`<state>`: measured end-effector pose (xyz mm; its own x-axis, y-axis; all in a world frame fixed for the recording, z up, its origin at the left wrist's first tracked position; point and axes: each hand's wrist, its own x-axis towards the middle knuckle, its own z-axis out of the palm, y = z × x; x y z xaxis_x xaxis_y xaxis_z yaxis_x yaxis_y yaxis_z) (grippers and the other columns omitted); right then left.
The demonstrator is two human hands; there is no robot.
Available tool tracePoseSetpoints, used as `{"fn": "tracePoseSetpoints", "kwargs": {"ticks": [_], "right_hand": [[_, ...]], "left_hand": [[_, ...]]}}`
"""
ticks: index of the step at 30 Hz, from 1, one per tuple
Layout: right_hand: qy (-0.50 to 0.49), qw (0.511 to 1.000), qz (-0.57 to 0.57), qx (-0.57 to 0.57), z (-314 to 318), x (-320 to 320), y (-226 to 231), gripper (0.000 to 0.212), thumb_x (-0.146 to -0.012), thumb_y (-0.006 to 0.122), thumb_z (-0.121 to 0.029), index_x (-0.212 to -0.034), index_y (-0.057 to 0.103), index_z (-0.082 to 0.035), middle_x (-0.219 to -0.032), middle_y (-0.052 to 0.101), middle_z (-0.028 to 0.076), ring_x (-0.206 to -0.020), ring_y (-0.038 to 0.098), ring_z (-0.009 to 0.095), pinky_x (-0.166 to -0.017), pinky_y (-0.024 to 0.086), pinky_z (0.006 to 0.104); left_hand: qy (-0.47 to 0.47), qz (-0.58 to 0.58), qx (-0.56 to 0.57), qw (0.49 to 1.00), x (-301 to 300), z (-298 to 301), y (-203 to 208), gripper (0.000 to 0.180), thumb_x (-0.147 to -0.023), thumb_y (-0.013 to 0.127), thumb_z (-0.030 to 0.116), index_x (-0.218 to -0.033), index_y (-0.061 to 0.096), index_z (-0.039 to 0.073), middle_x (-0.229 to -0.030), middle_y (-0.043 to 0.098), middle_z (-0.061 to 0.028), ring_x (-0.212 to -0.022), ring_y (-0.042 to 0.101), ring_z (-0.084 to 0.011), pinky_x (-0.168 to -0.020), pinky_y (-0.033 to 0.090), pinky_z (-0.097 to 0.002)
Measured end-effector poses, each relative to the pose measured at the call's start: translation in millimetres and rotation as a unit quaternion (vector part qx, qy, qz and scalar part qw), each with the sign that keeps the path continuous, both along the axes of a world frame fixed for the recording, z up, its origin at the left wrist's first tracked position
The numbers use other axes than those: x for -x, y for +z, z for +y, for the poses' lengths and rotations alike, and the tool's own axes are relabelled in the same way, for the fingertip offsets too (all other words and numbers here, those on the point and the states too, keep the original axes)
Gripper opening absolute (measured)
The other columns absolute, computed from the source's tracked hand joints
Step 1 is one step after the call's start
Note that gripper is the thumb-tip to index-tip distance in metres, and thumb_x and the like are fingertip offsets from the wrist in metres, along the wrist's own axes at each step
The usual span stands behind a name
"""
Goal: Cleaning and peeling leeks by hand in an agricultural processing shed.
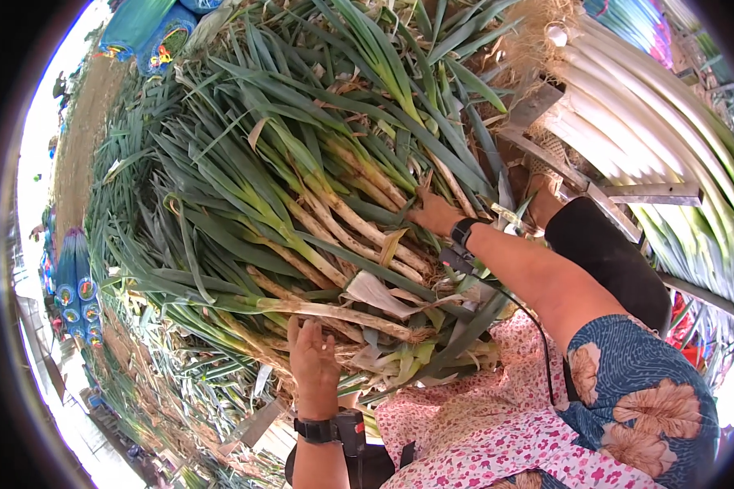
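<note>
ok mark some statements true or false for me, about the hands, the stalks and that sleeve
1. The right hand is among the leafy stalks. True.
2. Both hands wear gloves. False: both are bare.
3. The left hand is nearer the picture's lower edge than the right one. True.
4. The clean white stalks lie at the picture's left side. False: the clean white stalks are at the upper right.
5. A dark band sits on each wrist, the left band and the right band. True.
6. The right sleeve is plain white. False: the right sleeve is blue with large pale flowers.
</note>
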<state>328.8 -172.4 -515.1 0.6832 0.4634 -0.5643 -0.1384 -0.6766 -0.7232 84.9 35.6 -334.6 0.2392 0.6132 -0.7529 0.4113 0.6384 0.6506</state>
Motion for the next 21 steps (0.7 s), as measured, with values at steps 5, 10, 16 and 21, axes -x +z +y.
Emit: {"fn": "tracePoseSetpoints", "kwargs": {"ticks": [5,10,16,21], "right_hand": [[-0.043,0.996,-0.048,0.054,24,13,-4,0.079,-0.076,0.063,-0.033,-0.133,0.029,0.009,-0.119,0.048,0.033,-0.109,0.051,0.04,-0.091,0.042,0.04],[-0.056,0.998,0.029,0.025,37,1,14,0.084,-0.072,0.063,-0.047,-0.128,0.038,0.01,-0.118,0.051,0.031,-0.109,0.052,0.039,-0.094,0.041,0.0395],[0.006,0.988,0.154,-0.026,34,-2,8,0.089,-0.069,0.068,-0.047,-0.13,0.038,0.009,-0.126,0.047,0.028,-0.102,0.058,0.03,-0.087,0.046,0.037],[-0.047,0.942,0.202,-0.263,34,28,60,0.065,-0.069,0.07,-0.023,-0.122,0.044,0.006,-0.087,0.063,0.017,-0.063,0.06,0.017,-0.06,0.051,0.0328]], "left_hand": [[-0.065,-0.054,0.069,0.994,-22,-32,15,0.053,-0.087,0.052,0.015,-0.137,0.034,0.013,-0.131,0.042,-0.0065,-0.118,0.043,-0.019,-0.094,0.035,-0.0384],[-0.095,-0.053,0.074,0.991,-30,-43,25,0.043,-0.09,0.049,0.013,-0.131,0.039,0.008,-0.13,0.044,-0.0085,-0.115,0.046,-0.0186,-0.09,0.042,-0.0339],[-0.124,-0.102,0.05,0.986,-39,-39,3,0.037,-0.09,0.051,0.009,-0.126,0.044,0.007,-0.119,0.051,-0.0069,-0.11,0.05,-0.0176,-0.088,0.043,-0.0317],[-0.206,-0.185,0.018,0.961,-135,-8,-37,0.026,-0.091,0.051,0.023,-0.111,0.049,0.006,-0.107,0.056,-0.0076,-0.103,0.052,-0.0211,-0.087,0.042,-0.0331]]}}
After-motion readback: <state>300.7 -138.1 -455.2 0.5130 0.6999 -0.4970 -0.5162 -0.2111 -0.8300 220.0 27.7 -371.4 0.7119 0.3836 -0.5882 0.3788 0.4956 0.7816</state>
